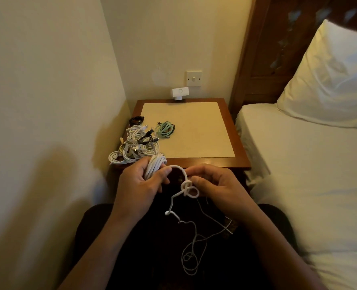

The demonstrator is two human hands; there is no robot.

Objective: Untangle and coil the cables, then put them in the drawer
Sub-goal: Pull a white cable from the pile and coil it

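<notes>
The room was dim, and the light was warm and yellow. The pillow (328, 80) was the brightest spot. A big soft shadow lay low on the left wall (54, 181). The lap (148, 258) was almost black. The white cable (155, 165) showed up well, but the thin cable (195, 232) looked faint. The bed (298, 164) bent at the edge of the picture. The headboard (277, 49) looked dark and fuzzy.

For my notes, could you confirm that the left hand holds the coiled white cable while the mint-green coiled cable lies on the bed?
Not quite: the head view shows the mint-green coiled cable on the wooden bedside table, not the bed. The left hand does hold the coiled white cable.
</notes>
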